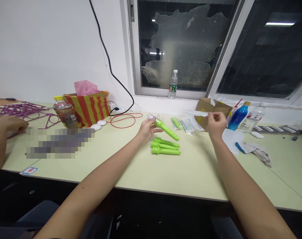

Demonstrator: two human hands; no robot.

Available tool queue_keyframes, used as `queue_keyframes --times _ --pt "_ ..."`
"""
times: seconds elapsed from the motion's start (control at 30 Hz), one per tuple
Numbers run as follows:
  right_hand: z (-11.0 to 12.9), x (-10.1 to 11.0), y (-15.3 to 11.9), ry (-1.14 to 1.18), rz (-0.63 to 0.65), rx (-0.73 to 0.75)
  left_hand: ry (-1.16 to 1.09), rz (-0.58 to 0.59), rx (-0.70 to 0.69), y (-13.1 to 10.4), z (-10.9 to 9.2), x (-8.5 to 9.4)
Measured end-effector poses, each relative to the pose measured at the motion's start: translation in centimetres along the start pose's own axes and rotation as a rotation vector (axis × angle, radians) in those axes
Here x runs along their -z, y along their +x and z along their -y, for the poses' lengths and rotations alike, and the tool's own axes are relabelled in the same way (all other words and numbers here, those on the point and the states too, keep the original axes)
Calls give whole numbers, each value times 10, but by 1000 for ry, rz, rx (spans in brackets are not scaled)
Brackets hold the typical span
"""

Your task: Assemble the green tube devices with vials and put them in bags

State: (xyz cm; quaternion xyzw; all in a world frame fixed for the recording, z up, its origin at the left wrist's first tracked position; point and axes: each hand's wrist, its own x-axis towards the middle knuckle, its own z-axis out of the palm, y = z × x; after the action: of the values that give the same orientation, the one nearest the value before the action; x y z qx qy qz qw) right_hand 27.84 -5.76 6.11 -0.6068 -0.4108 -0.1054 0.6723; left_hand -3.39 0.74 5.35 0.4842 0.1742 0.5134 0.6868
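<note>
Green plastic tube [167, 129] with a clear domed end, tilted above a pale counter [195, 172], domed end up and to the left, far end down to the right. Grasped near the dome by the left hand [146, 130], thumb along the upper side, other fingers beneath. Opposite, well apart, the right hand [217, 124], raised in front of a cardboard box [213, 107], fingers bent and pinched together on a pale strip [197, 113], blurred and pointing left. Just below the held piece, three similar green tubes [166, 151], lying close together and nearly parallel on the counter. Just behind the left hand, small clear domes [162, 118]; to their right, a green piece in clear wrapping [176, 122] and clear packets [192, 124], contents too blurred to name. Right of the right hand: blue bottle [239, 116], clear bottle [254, 118] with white label, white sheet [229, 139], crumpled cloth [260, 154] with blue patch. To the left: looped red cable [122, 121], two round white objects [96, 126], red-and-yellow striped bag [92, 108] with pink tissue [85, 88], yellow-capped bottle [66, 114] of brown liquid. At far left, another person's hand [14, 125] near purple frames [24, 109], grip unclear. On the window ledge, upright, a green-labelled bottle [173, 87].
</note>
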Motion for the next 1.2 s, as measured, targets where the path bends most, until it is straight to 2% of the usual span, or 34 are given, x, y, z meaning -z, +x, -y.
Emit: queue_keyframes --times 0.07,0.17,0.27,0.33,0.47,0.53,0.63,0.73,0.83,0.9,1.07,1.2 --pt "11 13 17 142 -217 96 -12 7 9 -1 -2 -1" --pt "22 28 38 436 -284 105 -16 34 41 -4 -5 -4" --pt "25 35 47 759 -104 -86 -22 62 89 -7 -7 -7" --pt "23 34 47 891 -1 -244 -34 39 120 -8 -8 -9" --pt "11 27 41 1027 72 -492 -108 -9 188 -8 -10 -11" --pt "7 20 35 1025 133 -598 -137 40 209 -9 -11 -10" --pt "8 5 16 891 254 -724 -137 116 227 -10 -10 -10" --pt "19 -12 -13 733 448 -686 -81 124 237 -13 -8 -15" --pt "36 -25 -45 618 658 -627 74 104 194 -19 -4 -24" --pt "46 -30 -62 602 751 -579 199 110 188 -24 -2 -30" --pt "61 -35 -90 628 852 -510 415 89 215 -32 1 -41" --pt "64 -34 -100 640 877 -575 467 19 240 -30 3 -39"
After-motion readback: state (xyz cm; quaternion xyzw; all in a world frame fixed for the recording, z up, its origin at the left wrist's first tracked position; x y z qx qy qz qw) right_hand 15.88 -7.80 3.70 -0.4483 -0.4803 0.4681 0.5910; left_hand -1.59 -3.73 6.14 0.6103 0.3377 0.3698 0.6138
